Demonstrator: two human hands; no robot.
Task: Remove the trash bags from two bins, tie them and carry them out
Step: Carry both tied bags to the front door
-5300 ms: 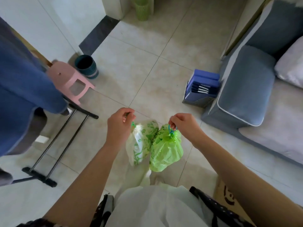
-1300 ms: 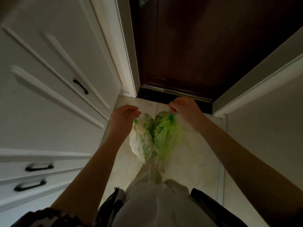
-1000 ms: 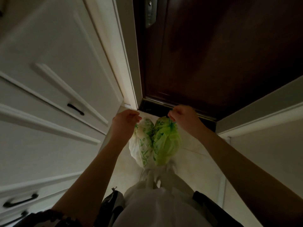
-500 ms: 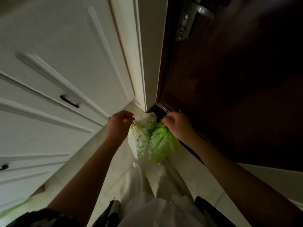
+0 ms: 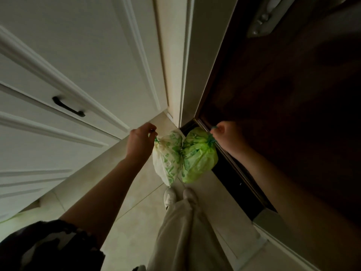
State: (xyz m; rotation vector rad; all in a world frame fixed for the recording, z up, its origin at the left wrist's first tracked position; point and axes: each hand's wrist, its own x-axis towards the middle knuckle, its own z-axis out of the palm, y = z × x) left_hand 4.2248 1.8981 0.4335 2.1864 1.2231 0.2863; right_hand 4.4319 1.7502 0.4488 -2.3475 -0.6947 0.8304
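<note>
View has swung since 0.5 s ago: the white cabinet point(image 5: 82, 61) fills more of the left, the dark door point(image 5: 283, 98) sits closer on the right, feet now stand at its threshold point(image 5: 230, 173). Judgement: carry-out is near its end; the door is shut and must open next.

Left hand point(image 5: 139, 142): grip closed on the tie of the white bag point(image 5: 166, 161). Right hand point(image 5: 227, 136): grip closed on the tie of the green bag point(image 5: 199, 157). The 2 bags touch, hanging above the floor point(image 5: 132, 192).

Room: narrow corridor; door handle plate point(image 5: 263, 18) is far up; neither hand is free.
</note>
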